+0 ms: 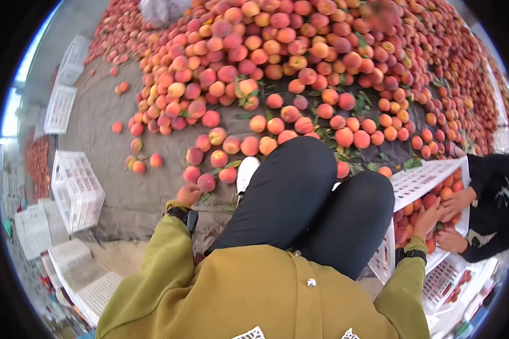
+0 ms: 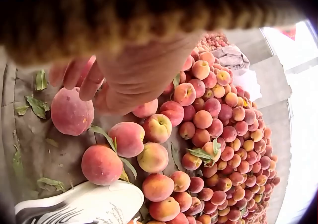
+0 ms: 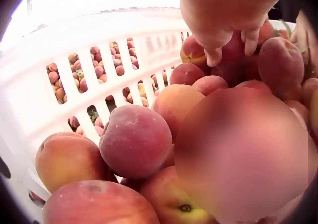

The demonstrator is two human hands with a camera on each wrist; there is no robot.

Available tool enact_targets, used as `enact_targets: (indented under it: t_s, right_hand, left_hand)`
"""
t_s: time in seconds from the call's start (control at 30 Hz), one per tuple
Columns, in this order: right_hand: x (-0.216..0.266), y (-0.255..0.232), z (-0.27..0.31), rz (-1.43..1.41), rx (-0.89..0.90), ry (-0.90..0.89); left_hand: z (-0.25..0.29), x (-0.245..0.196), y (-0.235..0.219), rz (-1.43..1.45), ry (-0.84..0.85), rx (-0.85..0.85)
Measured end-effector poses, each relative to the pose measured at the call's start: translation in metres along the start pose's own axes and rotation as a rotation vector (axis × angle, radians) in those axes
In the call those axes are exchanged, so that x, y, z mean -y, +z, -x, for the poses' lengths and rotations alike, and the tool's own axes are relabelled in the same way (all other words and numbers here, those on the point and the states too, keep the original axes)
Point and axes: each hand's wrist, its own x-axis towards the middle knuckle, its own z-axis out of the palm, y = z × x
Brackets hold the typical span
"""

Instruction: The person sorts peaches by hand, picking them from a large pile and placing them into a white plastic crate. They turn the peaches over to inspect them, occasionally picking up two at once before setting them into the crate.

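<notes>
My left hand (image 1: 188,194) is low over the ground cloth beside loose red-and-yellow peaches. In the left wrist view its bent fingers (image 2: 74,75) overlap a mostly hidden peach; I cannot tell whether they grip it. A large red peach (image 2: 72,111) lies just below the fingertips. My right hand (image 1: 427,219) reaches into a white slatted crate (image 1: 423,179) full of peaches. Its thumb and fingers (image 3: 213,55) close around a dark red peach (image 3: 233,58) near the crate wall. A blurred pink patch covers the front of the right wrist view.
Another person's hands (image 1: 457,204) are in the same crate. Ahead spreads a big peach heap (image 1: 300,51) with leaves. A white shoe (image 1: 247,172) stands by the loose peaches. White crates (image 1: 78,186) line the left; another crate (image 1: 444,282) is at the lower right.
</notes>
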Motion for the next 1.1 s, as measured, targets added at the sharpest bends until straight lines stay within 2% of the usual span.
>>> enact_targets:
  t_s: [0.03,0.07,0.1,0.13,0.17,0.23,0.27,0.33,0.37,0.4,0.43,0.47,0.5,0.53,0.57,0.6,0.63,0.67,0.7,0.73,0.8,0.87,0.9,0.93,0.97,1.0,1.03,1.07,1.1]
  right_hand:
    - [0.002,-0.003,0.001,0.028,0.029,-0.006]
    - [0.006,-0.009,-0.002,0.068,0.051,0.009]
    - [0.016,-0.015,-0.005,0.064,0.058,-0.021]
    - [0.023,-0.021,-0.005,0.183,0.080,-0.032]
    - [0.030,-0.029,-0.005,0.304,0.096,-0.035]
    - [0.045,-0.046,-0.008,0.362,0.125,-0.039]
    - [0.050,-0.051,-0.009,0.415,0.160,-0.039]
    - [0.012,-0.004,-0.022,0.445,0.091,-0.107]
    - [-0.008,0.022,-0.026,0.467,0.022,-0.165]
    - [-0.008,0.025,-0.025,0.490,-0.095,-0.223]
    - [-0.013,0.028,-0.027,0.318,-0.066,-0.163]
    - [-0.012,0.022,-0.021,0.292,-0.073,-0.184]
    - [0.014,-0.011,-0.021,-0.070,0.145,-0.003]
    - [0.000,-0.005,-0.017,0.304,0.227,-0.088]
    - [0.013,-0.020,-0.005,0.123,-0.113,-0.134]
    - [0.006,-0.018,-0.002,0.087,-0.100,-0.101]
    - [0.030,-0.045,0.004,0.017,-0.065,0.030]
    - [0.034,-0.055,0.008,-0.045,-0.060,0.132]
    - [0.031,-0.058,0.014,-0.075,-0.054,0.159]
    - [0.031,-0.067,0.019,-0.167,0.021,0.222]
    - [0.034,-0.080,0.036,-0.200,-0.022,0.264]
    - [0.056,-0.121,0.052,-0.551,0.072,0.347]
    - [0.063,-0.127,0.057,-0.672,0.064,0.326]
    - [0.073,-0.132,0.062,-0.792,0.059,0.299]
    - [0.090,-0.142,0.063,-0.957,0.102,0.302]
    - [0.111,-0.156,0.064,-1.124,0.145,0.301]
    - [0.135,-0.175,0.063,-1.261,0.191,0.262]
    - [0.159,-0.193,0.062,-1.399,0.236,0.220]
    - [0.181,-0.206,0.062,-1.541,0.267,0.133]
  left_hand:
    - [0.007,-0.004,0.003,0.055,-0.039,0.009]
    - [0.001,0.011,0.007,0.004,-0.041,0.027]
    - [0.005,0.004,0.005,0.015,-0.115,0.049]
    - [0.004,0.015,0.006,0.026,-0.127,0.046]
    - [-0.003,0.029,0.009,-0.022,-0.113,-0.020]
    - [-0.009,0.042,0.006,-0.151,-0.075,-0.165]
    - [-0.015,0.049,0.004,-0.146,-0.080,-0.161]
    - [-0.028,0.062,0.002,-0.270,-0.056,-0.447]
    - [-0.034,0.063,0.000,-0.222,-0.075,-0.447]
    - [-0.035,0.060,-0.002,-0.212,-0.055,-0.475]
    - [-0.041,0.053,-0.002,-0.201,-0.015,-0.489]
    - [-0.059,0.072,0.001,-0.190,0.127,-0.483]
    - [-0.080,0.090,0.005,-0.065,0.135,-0.395]
    - [-0.087,0.080,0.007,0.415,0.026,-0.137]
    - [-0.105,0.088,0.008,-0.072,0.191,-0.223]
    - [-0.145,0.127,0.011,0.078,0.117,-0.035]
    - [-0.095,0.044,0.005,0.166,0.019,-0.039]
    - [-0.144,0.105,0.021,0.150,0.103,0.034]
    - [-0.184,0.151,0.028,0.047,0.314,-0.323]
    - [-0.129,0.065,0.019,0.250,-0.028,-0.250]
    - [-0.133,0.041,0.009,0.402,-0.165,-0.216]
    - [-0.121,-0.007,-0.023,0.649,-0.033,0.036]
    - [-0.133,-0.015,-0.019,0.546,0.385,-0.157]
    - [-0.101,-0.086,-0.039,0.686,0.243,0.067]
    - [-0.085,-0.135,-0.041,0.656,0.409,-0.120]
    - [-0.036,-0.208,-0.049,0.630,0.326,-0.127]
    - [0.007,-0.274,-0.041,0.704,0.460,-0.236]
    - [0.041,-0.321,-0.044,0.677,0.521,-0.083]
    - [0.062,-0.356,-0.038,0.717,0.632,-0.021]
